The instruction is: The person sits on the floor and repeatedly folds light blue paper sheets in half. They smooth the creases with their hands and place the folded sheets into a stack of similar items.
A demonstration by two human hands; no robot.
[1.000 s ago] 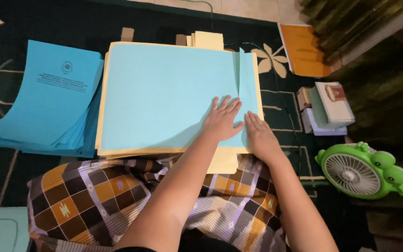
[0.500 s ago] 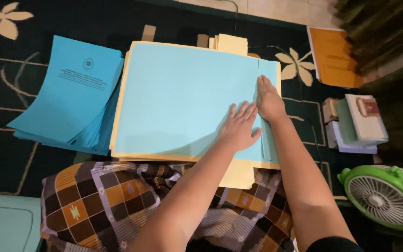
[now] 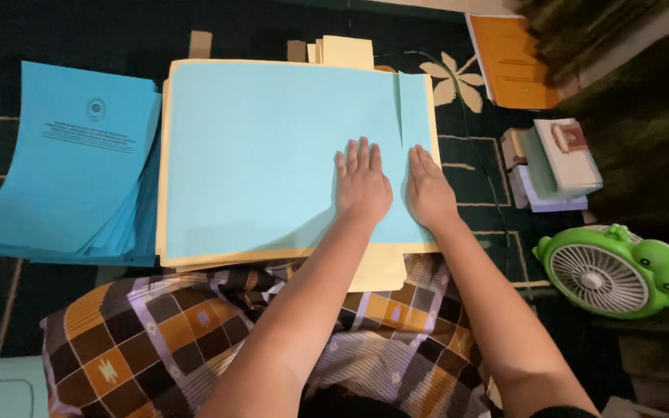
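A large light-blue sheet (image 3: pixel 272 147) lies on a cream folder stack (image 3: pixel 166 155) on the carpet in front of me. Its right edge is folded over into a narrow strip (image 3: pixel 414 108). My left hand (image 3: pixel 363 183) rests flat on the sheet just left of that fold, fingers together and pointing away from me. My right hand (image 3: pixel 428 188) presses flat on the folded strip's lower part, beside the left hand. Neither hand holds anything.
A pile of printed blue sheets (image 3: pixel 71 162) lies to the left. An orange booklet (image 3: pixel 514 58) and a small stack of books (image 3: pixel 555 162) sit to the right, with a green frog-shaped fan (image 3: pixel 609 271) below them. My lap wears a checked cloth (image 3: pixel 164 333).
Both hands have shifted along the folded right edge: the right hand came back down from higher up the fold, and the left hand now lies flat beside it.
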